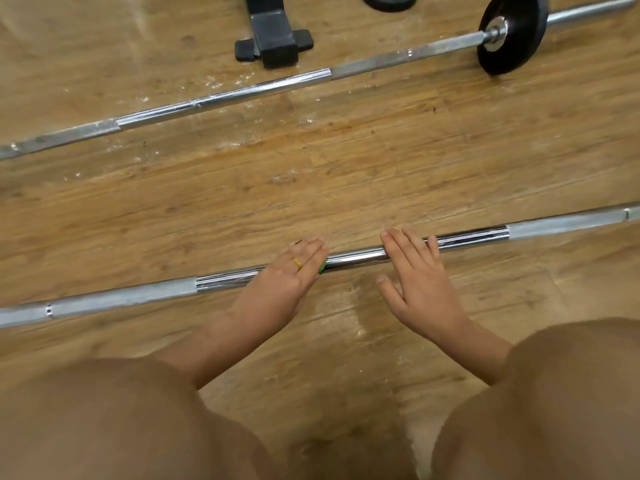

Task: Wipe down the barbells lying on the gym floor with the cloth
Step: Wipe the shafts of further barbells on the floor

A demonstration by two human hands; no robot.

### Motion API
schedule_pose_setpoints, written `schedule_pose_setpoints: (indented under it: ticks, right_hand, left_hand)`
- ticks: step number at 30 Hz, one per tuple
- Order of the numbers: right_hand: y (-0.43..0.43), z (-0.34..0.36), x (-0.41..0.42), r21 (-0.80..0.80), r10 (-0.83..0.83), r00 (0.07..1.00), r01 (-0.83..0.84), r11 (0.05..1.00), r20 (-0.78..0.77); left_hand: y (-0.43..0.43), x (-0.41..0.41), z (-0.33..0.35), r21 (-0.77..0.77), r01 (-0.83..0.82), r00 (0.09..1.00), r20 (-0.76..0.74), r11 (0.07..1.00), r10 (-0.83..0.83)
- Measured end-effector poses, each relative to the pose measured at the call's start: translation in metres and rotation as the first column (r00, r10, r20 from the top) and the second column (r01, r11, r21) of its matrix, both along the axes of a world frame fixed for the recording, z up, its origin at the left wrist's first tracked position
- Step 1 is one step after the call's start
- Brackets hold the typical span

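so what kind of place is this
Probably a gym: a near barbell and a far barbell lie on the floor, the far one carrying a black weight plate, near a black equipment foot.

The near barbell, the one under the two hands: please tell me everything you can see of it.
The near barbell is a long metal bar lying on the wooden floor, both ends out of frame, no plates showing. Its middle is shiny chrome; the stretches either side look dull grey. The left hand lies over the chrome part, a bit of green, likely the cloth, showing under its fingers. The right hand rests straight fingers across it further right.
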State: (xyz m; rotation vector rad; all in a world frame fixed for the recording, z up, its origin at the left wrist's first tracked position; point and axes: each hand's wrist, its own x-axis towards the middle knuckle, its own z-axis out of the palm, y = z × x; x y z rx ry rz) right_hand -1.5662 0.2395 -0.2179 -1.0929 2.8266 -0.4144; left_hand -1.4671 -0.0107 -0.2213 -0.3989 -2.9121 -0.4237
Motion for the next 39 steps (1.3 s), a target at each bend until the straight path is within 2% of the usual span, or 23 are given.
schedule_pose_setpoints:
  ticks: [5,8,11,14,16,18,21,24,30,32,35,39]
  right_hand:
    - [-0.002,-0.004,-0.006,-0.019,0.018,0.998,-0.020,1.000,-0.061]
    - [-0.005,-0.003,-0.005,-0.031,0.003,0.999,-0.004,1.000,-0.033]
    - [-0.004,0.001,-0.007,0.009,0.023,0.999,-0.023,1.000,-0.040]
    - [-0.004,0.003,-0.011,0.026,0.021,0.999,-0.020,0.999,-0.033]
    - [-0.003,0.004,-0.013,0.038,0.026,0.999,-0.025,0.999,-0.024]
    - [-0.001,0.005,-0.014,0.044,0.037,0.999,-0.037,0.998,-0.013]
    - [-0.007,0.008,-0.010,0.021,0.002,1.000,-0.002,1.000,0.017]
    - [-0.014,0.011,-0.002,0.024,-0.042,0.998,0.041,0.999,0.042]
    - [-0.005,0.012,-0.005,0.049,-0.005,0.999,0.003,0.999,0.036]
    - [0.000,0.013,-0.009,0.064,0.028,0.999,-0.030,0.997,0.032]
    - [0.001,0.015,-0.011,0.094,0.049,0.997,-0.054,0.994,0.054]
    - [-0.003,0.009,-0.008,0.142,0.033,0.999,-0.032,0.989,-0.006]
  left_hand:
    - [0.002,-0.002,-0.006,-0.030,-0.005,1.000,-0.019,1.000,0.004]
    - [0.016,-0.009,-0.005,-0.064,-0.013,1.000,0.009,0.998,0.014]
    - [0.030,-0.023,0.007,-0.042,0.003,1.000,0.000,0.999,-0.003]
    - [0.038,-0.033,0.017,-0.090,-0.024,0.999,-0.029,0.996,0.022]
    - [0.040,-0.032,0.025,-0.082,-0.029,0.999,0.032,0.996,0.032]
    - [0.036,-0.028,0.030,-0.071,-0.105,0.986,0.123,0.992,0.113]
    - [0.033,-0.018,0.033,-0.070,-0.256,0.955,0.136,0.964,0.264]
    - [0.045,-0.024,0.035,-0.045,-0.187,0.969,0.153,0.981,0.192]
    - [0.049,-0.030,0.020,-0.132,-0.087,0.991,0.091,0.987,0.099]
    - [0.033,-0.014,0.014,-0.096,-0.129,0.985,0.104,0.987,0.139]
    - [0.009,0.014,0.012,-0.030,-0.286,0.955,0.068,0.958,0.288]
    - [0.010,0.020,0.008,-0.119,-0.256,0.964,0.036,0.959,0.262]
